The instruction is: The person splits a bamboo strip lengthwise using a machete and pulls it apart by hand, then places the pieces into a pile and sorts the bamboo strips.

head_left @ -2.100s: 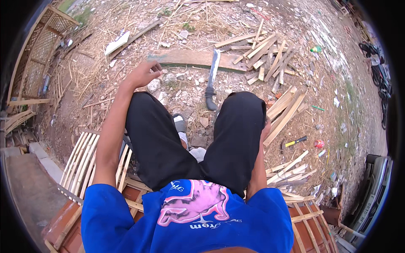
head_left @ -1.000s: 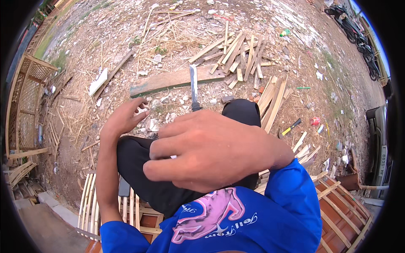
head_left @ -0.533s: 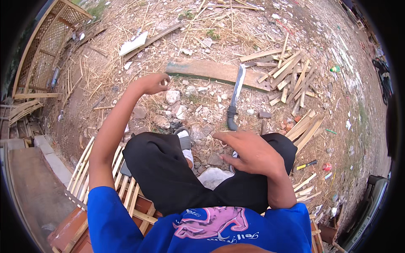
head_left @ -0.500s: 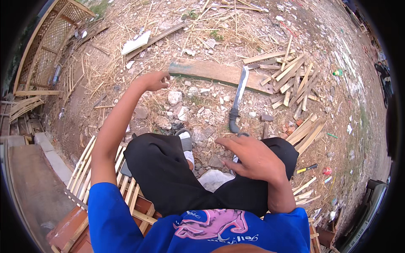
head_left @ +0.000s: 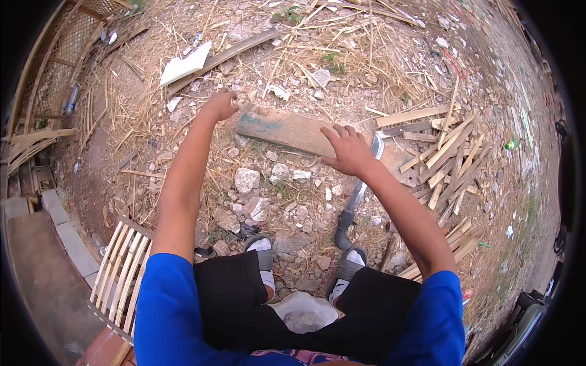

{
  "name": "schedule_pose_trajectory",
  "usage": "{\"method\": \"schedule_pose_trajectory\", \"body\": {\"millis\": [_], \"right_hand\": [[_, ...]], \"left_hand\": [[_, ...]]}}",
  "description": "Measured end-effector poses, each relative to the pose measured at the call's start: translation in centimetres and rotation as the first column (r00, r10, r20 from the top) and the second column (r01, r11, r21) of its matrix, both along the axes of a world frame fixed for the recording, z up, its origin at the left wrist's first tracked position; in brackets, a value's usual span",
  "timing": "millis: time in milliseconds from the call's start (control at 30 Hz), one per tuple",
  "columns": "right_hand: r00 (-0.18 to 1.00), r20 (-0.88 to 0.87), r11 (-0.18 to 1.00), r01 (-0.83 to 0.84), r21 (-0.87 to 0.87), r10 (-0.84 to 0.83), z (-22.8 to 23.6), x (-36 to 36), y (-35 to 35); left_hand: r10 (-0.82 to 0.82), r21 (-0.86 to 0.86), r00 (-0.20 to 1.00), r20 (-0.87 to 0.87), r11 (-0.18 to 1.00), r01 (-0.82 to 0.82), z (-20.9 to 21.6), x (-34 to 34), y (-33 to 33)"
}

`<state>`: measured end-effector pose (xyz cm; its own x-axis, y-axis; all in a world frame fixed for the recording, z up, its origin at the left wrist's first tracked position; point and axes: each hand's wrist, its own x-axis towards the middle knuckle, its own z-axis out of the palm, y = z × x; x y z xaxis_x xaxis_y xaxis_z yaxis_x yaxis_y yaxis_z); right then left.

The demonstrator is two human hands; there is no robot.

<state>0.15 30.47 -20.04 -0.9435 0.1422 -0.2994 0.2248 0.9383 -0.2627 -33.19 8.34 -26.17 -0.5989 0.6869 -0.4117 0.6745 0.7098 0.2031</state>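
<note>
1. Reaching forward with both arms, the person now has each hand out at the plank, which lies flat on the stony ground ahead of the feet, slanting from upper left to lower right.
2. Half a second ago the right hand was down at the right knee; it has since come up and forward and now hovers over the plank's right part, fingers spread, holding nothing.
3. The left hand was already stretched out then, loosely curled over the stones; it now sits at the plank's left end, fingers curled. Whether it grips the edge or only touches it cannot be told.
4. With a hand at each end, the plank looks to be what both arms are working on.
5. The machete lies untouched just right of the right wrist, blade tip against the plank's right end, dark handle pointing back toward the right foot.
6. Edges: the blade runs close beside the right forearm. A heap of split sticks crowds the plank's right end.
7. Open room: the ground between plank and feet holds only loose stones and straw. Beyond the plank are straw, a long slat and a white scrap, all well apart from the hands.
</note>
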Motion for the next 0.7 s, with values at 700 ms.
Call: {"method": "schedule_pose_trajectory", "body": {"millis": [700], "right_hand": [[0.920, -0.338, 0.962, 0.247, 0.116, -0.196, -14.9, -5.5, -2.3]], "left_hand": [[0.335, 0.130, 0.850, -0.408, 0.942, -0.309, -11.0, -13.6, 9.5]]}}
